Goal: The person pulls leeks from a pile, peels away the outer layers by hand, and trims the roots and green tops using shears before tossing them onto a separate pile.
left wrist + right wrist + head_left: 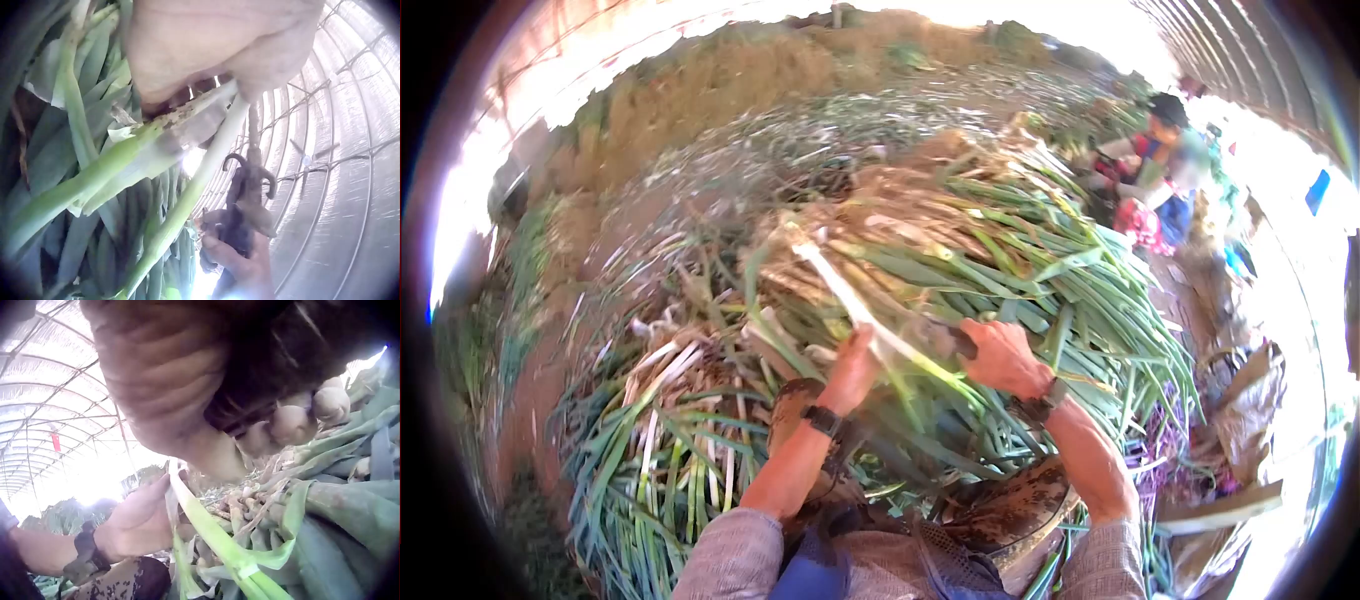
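My left hand [855, 368] grips a long green onion [832, 282] around its stalk. The white root end points up and away, and the green leaves slant down to the right. A peeled-back, torn outer leaf [147, 147] hangs beside the pale stalk in the left wrist view. To the right, my right hand [1005, 358] holds a dark tool [956, 342] close to the stalk. Hook-like curled ends show on this tool [240, 187] in the left wrist view; its exact kind I cannot tell. In the right wrist view, curled fingers [292, 425] wrap its broad dark body.
A large heap of green onions [1050, 260] lies in front of my knees, with another pile [665, 430] to the left. Loose leaves litter the ground [730, 150] beyond. Another person [1165, 170] sits at the far right. Ribbed greenhouse sheeting [337, 162] arches overhead.
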`<state>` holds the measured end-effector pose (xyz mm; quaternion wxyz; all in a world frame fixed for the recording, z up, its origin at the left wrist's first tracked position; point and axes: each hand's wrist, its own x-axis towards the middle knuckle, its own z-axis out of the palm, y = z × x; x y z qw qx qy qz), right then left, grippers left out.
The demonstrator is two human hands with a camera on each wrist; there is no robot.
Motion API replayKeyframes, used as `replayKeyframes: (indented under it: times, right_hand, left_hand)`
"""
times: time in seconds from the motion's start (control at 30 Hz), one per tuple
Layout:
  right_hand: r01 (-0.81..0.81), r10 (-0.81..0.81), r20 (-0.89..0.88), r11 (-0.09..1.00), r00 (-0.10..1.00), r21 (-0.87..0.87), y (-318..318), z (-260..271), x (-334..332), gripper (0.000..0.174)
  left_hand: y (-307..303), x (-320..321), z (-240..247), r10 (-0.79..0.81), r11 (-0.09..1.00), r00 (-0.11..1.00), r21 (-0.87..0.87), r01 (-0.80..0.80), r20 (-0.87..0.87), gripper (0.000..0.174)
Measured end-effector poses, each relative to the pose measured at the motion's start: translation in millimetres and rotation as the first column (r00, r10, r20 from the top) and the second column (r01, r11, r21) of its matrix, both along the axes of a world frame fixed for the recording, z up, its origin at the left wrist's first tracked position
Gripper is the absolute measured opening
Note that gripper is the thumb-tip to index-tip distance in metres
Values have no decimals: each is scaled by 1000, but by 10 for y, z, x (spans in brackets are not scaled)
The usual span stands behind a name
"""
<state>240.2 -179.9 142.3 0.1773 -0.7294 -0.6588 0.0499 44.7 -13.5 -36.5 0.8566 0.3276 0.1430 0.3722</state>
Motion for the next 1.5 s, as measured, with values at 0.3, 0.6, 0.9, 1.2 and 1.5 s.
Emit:
replayKeyframes:
  times: [0.3, 0.6, 0.9, 1.2, 1.5]
  right_hand:
    - [-45, 49, -71, 997, 996, 56, -100, -394, -40, 26]
    - [182, -60, -326, 915, 943, 359, -501, -725, -25, 23]
    - [52, -8, -216, 979, 976, 198, -686, -784, -83, 35]
    - [29, -21, -206, 999, 978, 36, -436, -859, -153, 31]
    - [133, -145, -110, 985, 983, -110, -563, -819, -13, 33]
  left_hand:
    - [717, -361, 58, 49, 995, 959, 94, -24, -279, 25]
    - [3215, -1764, 2094, 447, 737, 894, 556, -385, 26, 34]
    - [2280, -347, 4116, 774, -284, 621, 944, 167, 123, 36]
    - [-1677, 1571, 3350, -324, -431, 938, 902, -31, -122, 31]
    - [-312, 233, 1097, 196, 914, 840, 406, 31, -506, 26]
